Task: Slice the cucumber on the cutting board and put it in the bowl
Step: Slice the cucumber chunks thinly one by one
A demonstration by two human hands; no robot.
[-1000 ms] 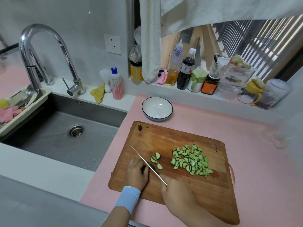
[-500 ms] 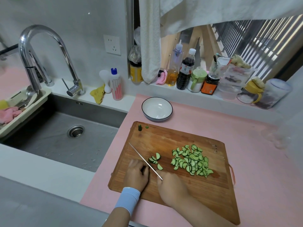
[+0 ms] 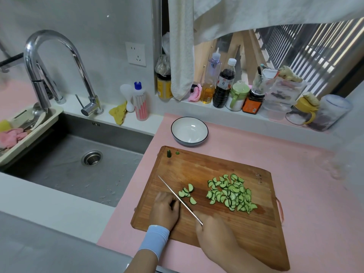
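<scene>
A: Two hands at the cutting board (image 3: 197,168). List them.

B: Left hand (image 3: 165,210): grip curled over a cucumber stub (image 3: 173,203), which is mostly hidden under the fingers. Right hand (image 3: 214,231): grip clamped round the knife (image 3: 177,196), handle hidden in the fist, blade running diagonally just beside the left fingertips.

A: Cut stock?

B: One large heap of half-moon slices (image 3: 229,192) mid-board, right of the blade. Several loose slices (image 3: 187,192) just beside the blade. Two end pieces (image 3: 169,154) at the far left corner.

A: Bowl?

B: One white bowl (image 3: 189,131), dark rim, on the pink worktop (image 3: 305,174) just beyond the board, well apart from the slices. Steel sink (image 3: 69,166) to the left.
</scene>
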